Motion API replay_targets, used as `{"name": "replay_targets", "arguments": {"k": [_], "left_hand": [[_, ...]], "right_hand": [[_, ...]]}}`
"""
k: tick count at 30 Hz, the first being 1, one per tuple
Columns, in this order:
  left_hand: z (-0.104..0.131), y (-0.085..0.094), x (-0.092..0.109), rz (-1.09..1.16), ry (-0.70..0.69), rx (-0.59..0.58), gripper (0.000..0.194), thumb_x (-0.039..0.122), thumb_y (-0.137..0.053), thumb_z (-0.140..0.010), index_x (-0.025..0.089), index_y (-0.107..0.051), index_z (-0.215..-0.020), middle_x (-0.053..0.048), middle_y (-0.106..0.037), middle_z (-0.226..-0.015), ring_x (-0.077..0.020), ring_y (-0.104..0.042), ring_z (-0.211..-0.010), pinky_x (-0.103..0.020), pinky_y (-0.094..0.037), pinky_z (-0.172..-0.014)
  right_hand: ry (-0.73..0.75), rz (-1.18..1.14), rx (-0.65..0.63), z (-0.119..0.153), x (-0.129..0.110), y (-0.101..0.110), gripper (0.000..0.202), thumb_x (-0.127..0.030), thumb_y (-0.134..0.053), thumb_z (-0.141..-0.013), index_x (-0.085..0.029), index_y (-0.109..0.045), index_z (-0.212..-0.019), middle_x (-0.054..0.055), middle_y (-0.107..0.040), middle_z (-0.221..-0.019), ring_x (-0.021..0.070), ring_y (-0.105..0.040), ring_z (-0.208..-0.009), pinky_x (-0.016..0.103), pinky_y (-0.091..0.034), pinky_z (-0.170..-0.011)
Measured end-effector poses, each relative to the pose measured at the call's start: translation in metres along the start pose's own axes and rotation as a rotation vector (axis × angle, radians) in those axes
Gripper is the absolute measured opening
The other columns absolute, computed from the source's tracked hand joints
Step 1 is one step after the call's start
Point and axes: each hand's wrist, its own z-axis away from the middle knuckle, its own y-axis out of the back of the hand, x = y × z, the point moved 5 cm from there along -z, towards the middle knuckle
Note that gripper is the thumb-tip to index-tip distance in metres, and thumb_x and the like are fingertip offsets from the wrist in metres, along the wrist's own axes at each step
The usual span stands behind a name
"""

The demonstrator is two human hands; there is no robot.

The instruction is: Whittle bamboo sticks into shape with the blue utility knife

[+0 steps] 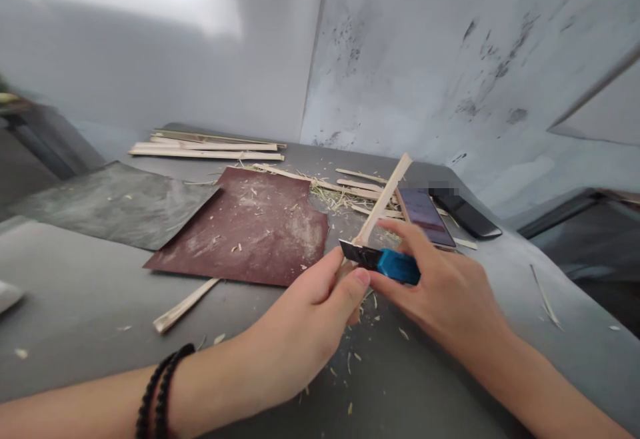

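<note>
My left hand (320, 319) grips the lower end of a pale strip of wood or bamboo (384, 200), which slants up and away to the right. In my right hand (440, 279) is a blue utility knife (399, 266), its dark blade lying across the strip just above my left fingers. The left thumb is close to the blade and the knife's front end. My left wrist wears a black beaded bracelet (163, 392). The strip's lowest end is hidden in my left fingers.
A maroon sheet of sandpaper (245, 232) lies left of centre, by a grey sheet (120, 202). Long pale strips (210, 149) lie along the back wall. Shavings (335, 197), a phone (425, 215) and a black object (467, 215) lie behind my hands. Another strip (185, 305) sticks out below the sandpaper.
</note>
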Motion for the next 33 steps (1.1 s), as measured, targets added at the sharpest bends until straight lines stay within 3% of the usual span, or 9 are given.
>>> {"name": "replay_targets", "arguments": {"k": [3, 5, 10, 13, 17, 20, 23, 27, 33], "left_hand": [[-0.001, 0.001, -0.005, -0.004, 0.014, 0.016, 0.036, 0.058, -0.061, -0.124, 0.030, -0.051, -0.103, 0.015, -0.038, -0.070, -0.0095, -0.022, -0.055, -0.024, -0.019, -0.045], [-0.002, 0.000, -0.005, -0.001, 0.017, 0.018, 0.039, 0.060, -0.058, -0.125, 0.030, -0.050, -0.101, 0.015, -0.034, -0.069, -0.0098, -0.019, -0.055, -0.025, -0.016, -0.045], [-0.005, -0.002, 0.001, -0.012, 0.090, 0.036, 0.045, 0.055, -0.049, -0.129, 0.029, -0.047, -0.093, 0.015, -0.030, -0.066, -0.0088, -0.016, -0.053, -0.025, -0.013, -0.047], [-0.003, -0.004, 0.006, -0.010, 0.118, 0.033, 0.043, 0.049, -0.049, -0.130, 0.028, -0.048, -0.092, 0.016, -0.032, -0.063, -0.0086, -0.015, -0.051, -0.025, -0.011, -0.046], [0.002, -0.005, 0.009, 0.024, 0.138, 0.022, 0.027, 0.048, -0.047, -0.131, 0.028, -0.061, -0.120, 0.018, -0.035, -0.061, -0.0106, -0.009, -0.048, -0.027, -0.007, -0.042], [0.003, -0.005, 0.012, 0.051, 0.132, 0.009, 0.027, 0.046, -0.047, -0.132, 0.026, -0.065, -0.133, 0.018, -0.035, -0.061, -0.0115, -0.009, -0.050, -0.025, -0.008, -0.042], [0.001, -0.005, 0.014, 0.053, 0.123, 0.020, 0.026, 0.042, -0.047, -0.132, 0.027, -0.061, -0.116, 0.018, -0.035, -0.061, -0.0102, -0.010, -0.049, -0.024, -0.011, -0.041], [-0.001, -0.004, 0.009, -0.013, 0.096, 0.013, 0.045, 0.045, -0.047, -0.131, 0.028, -0.046, -0.090, 0.016, -0.036, -0.062, -0.0068, -0.014, -0.047, -0.022, -0.016, -0.042], [0.000, -0.002, 0.003, -0.035, 0.090, -0.002, 0.037, 0.045, -0.049, -0.130, 0.028, -0.052, -0.097, 0.017, -0.033, -0.063, -0.0080, -0.017, -0.049, -0.022, -0.017, -0.043]], "right_hand": [[0.093, -0.031, -0.036, -0.004, 0.001, -0.001, 0.037, -0.062, -0.071, -0.117, -0.028, -0.085, -0.118, 0.002, -0.089, -0.089, 0.0215, -0.085, -0.074, 0.030, -0.054, -0.062], [0.122, -0.032, -0.034, -0.005, -0.002, 0.000, 0.042, -0.064, -0.067, -0.120, -0.027, -0.085, -0.111, 0.003, -0.089, -0.092, 0.0195, -0.083, -0.072, 0.029, -0.052, -0.061], [0.088, 0.057, 0.039, -0.002, -0.011, 0.005, 0.063, -0.073, -0.053, -0.124, -0.026, -0.075, -0.089, 0.001, -0.074, -0.071, 0.0162, -0.064, -0.055, 0.032, -0.035, -0.054], [0.078, 0.103, 0.074, -0.005, -0.006, 0.011, 0.067, -0.076, -0.048, -0.125, -0.026, -0.071, -0.086, 0.001, -0.071, -0.069, 0.0158, -0.060, -0.053, 0.032, -0.032, -0.054], [0.018, 0.165, 0.182, -0.016, 0.017, 0.034, 0.063, -0.075, -0.051, -0.125, -0.030, -0.058, -0.081, -0.003, -0.052, -0.054, 0.0181, -0.049, -0.046, 0.036, -0.027, -0.053], [0.053, 0.150, 0.197, -0.019, 0.019, 0.043, 0.057, -0.068, -0.053, -0.126, -0.030, -0.057, -0.084, -0.004, -0.053, -0.057, 0.0176, -0.051, -0.047, 0.036, -0.031, -0.054], [0.151, 0.100, 0.122, -0.014, 0.005, 0.035, 0.063, -0.071, -0.049, -0.127, -0.028, -0.057, -0.082, -0.005, -0.054, -0.059, 0.0136, -0.053, -0.048, 0.032, -0.034, -0.054], [0.215, 0.083, 0.062, -0.009, -0.008, 0.021, 0.072, -0.075, -0.043, -0.127, -0.027, -0.052, -0.075, -0.005, -0.051, -0.056, 0.0116, -0.053, -0.047, 0.031, -0.030, -0.052], [0.223, 0.071, 0.056, -0.009, -0.005, 0.022, 0.073, -0.074, -0.044, -0.127, -0.026, -0.050, -0.073, -0.004, -0.051, -0.055, 0.0111, -0.051, -0.045, 0.032, -0.025, -0.051]]}}
